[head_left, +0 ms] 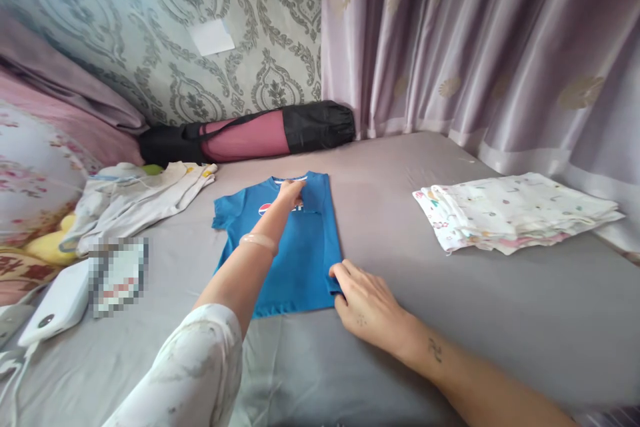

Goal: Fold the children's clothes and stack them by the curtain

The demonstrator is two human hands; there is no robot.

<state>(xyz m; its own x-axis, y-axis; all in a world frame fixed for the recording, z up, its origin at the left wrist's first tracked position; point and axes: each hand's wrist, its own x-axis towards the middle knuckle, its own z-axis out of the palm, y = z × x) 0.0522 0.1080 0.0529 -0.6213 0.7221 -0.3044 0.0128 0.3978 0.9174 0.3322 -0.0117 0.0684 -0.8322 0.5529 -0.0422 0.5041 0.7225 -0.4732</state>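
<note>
A blue T-shirt [295, 260] lies spread on the bed with its neckline away from me. Its right side is folded inward over the front, while the left sleeve sticks out flat. My left hand [291, 193] reaches over the shirt and rests just below the collar, fingers closed on the fabric and partly hiding the chest print. Low on the right edge, near the hem, my right hand [363, 297] pinches the folded side of the shirt between thumb and fingers.
A grey sheet [390, 227] covers the bed. Folded patterned cloths [515, 207] lie at right, light-coloured clothes [145, 203] at left. A white power bank [60, 303] with a cable is at near left. A long pink-and-black bag [250, 133] lies along the wall.
</note>
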